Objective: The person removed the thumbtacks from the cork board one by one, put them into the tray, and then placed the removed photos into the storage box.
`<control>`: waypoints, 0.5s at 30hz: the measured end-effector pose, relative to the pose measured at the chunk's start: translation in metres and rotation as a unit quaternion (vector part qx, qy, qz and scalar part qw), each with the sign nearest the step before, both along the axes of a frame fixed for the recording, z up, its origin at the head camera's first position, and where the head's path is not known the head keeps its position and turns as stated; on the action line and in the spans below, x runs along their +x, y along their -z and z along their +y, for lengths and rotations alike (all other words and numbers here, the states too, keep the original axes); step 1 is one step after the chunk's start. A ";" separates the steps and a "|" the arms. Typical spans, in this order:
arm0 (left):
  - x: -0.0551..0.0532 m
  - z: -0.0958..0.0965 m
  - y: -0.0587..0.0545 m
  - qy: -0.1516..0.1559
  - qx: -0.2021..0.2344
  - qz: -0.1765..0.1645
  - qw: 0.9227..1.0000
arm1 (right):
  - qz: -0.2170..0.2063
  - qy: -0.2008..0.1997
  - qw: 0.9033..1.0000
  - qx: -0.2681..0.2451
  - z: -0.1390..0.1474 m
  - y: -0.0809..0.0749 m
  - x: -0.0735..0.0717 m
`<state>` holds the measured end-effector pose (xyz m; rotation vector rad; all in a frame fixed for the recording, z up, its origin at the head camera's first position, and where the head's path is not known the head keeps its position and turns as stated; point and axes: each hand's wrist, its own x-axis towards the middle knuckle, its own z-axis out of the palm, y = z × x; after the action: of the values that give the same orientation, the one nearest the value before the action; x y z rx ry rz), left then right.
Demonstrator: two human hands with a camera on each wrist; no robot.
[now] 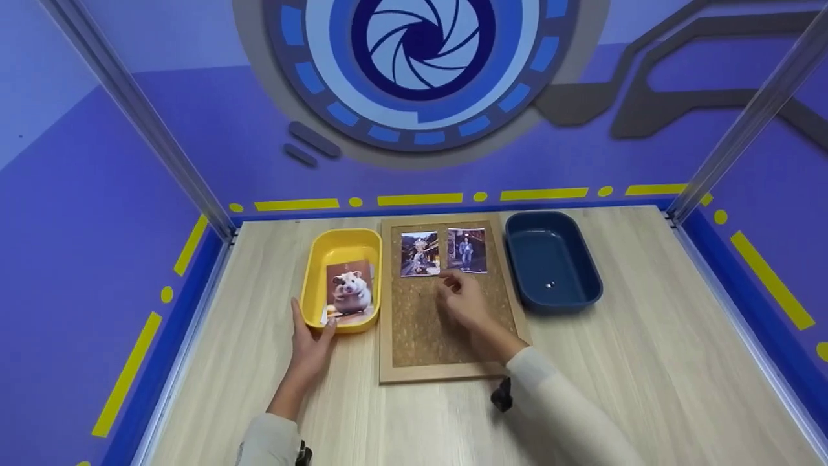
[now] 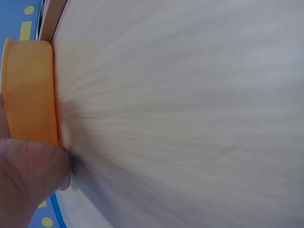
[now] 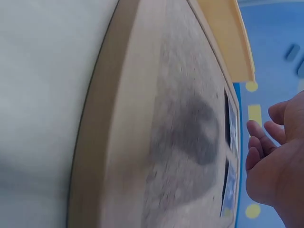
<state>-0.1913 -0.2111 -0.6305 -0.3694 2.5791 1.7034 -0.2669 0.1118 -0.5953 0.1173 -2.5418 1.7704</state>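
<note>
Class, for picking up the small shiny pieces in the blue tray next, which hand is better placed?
Probably the right hand: it is above the cork board, nearer the blue tray; the left hand grips the yellow tray.

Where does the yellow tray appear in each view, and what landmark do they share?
Head: yellow tray, left of centre, beside the corkboard.
Left wrist: its orange-looking wall, at the left edge, above the left hand.
Right wrist: its pale wall, cut off by the top edge, right of centre.
Shared landmark: the corkboard's wooden frame, beside the tray in all three.
</note>
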 end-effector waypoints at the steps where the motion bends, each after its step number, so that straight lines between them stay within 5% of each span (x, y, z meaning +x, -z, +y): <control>1: 0.000 0.000 -0.001 -0.001 0.000 0.001 1.000 | -0.005 0.003 1.000 0.001 0.003 -0.001 0.001; 8: 0.001 0.004 -0.004 -0.030 -0.031 0.002 0.999 | -0.032 0.022 0.999 0.003 0.022 0.001 0.004; 15: 0.003 0.015 -0.024 -0.161 -0.068 0.078 0.982 | -0.022 0.017 0.999 0.023 0.036 0.000 0.008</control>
<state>-0.1882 -0.1960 -0.6069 -0.7214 2.8919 1.7103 -0.2589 0.1481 -0.5956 0.0364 -2.5993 1.7204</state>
